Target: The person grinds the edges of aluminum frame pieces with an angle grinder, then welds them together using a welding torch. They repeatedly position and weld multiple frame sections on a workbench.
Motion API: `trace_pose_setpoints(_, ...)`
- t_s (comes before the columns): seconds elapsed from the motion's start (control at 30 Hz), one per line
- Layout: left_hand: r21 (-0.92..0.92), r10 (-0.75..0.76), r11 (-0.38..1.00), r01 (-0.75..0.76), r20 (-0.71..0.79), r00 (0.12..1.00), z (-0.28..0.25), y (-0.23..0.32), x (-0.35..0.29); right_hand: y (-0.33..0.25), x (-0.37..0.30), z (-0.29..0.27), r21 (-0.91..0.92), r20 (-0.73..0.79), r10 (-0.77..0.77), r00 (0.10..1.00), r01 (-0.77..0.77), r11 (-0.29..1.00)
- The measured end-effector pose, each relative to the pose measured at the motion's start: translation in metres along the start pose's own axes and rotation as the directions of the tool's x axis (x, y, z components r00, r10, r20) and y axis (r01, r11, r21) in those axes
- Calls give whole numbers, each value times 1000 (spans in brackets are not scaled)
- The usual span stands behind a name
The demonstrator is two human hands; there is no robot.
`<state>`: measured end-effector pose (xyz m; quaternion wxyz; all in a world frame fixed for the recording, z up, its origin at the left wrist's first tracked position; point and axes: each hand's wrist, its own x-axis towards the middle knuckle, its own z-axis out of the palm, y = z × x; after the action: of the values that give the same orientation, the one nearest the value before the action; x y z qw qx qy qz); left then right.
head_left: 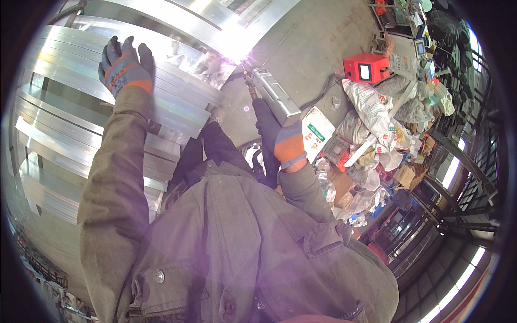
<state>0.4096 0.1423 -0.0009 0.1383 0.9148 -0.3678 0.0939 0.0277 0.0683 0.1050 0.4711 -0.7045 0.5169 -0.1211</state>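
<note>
My left hand [127, 69], in a grey and orange work glove, lies with its fingers spread on long silver metal bars [177, 89]. My right hand [290, 142], gloved alike, is closed round the dark handle of a welding torch [264, 113]. The torch's thin, copper-coloured neck points away from me toward the far ends of the bars. A white-violet glare [235, 43] burns just beyond its tip and washes out the metal there. Close beside the torch, on its right, is a long silver metal box [273, 92].
A red box with a screen [366, 69] stands at the far right, with a dark cable [322, 91] on the floor nearby. White sacks [366, 105], a crate [335, 148] and heaped scrap fill the right side. A white printed sheet or carton [315, 131] lies near my right wrist.
</note>
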Motion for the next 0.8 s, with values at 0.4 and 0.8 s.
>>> trace_pose_setpoints(0.4, 9, -8, 1000, 8, 10, 1000, 0, 0, 1, 18, -11, -2, -8, -12, 55, 998, -55, 998)
trace_pose_setpoints(0.8, 75, -24, 997, 22, 33, 999, 1, -1, 0, 50, -17, 0, -369, 81, -174, 981, 191, 910)
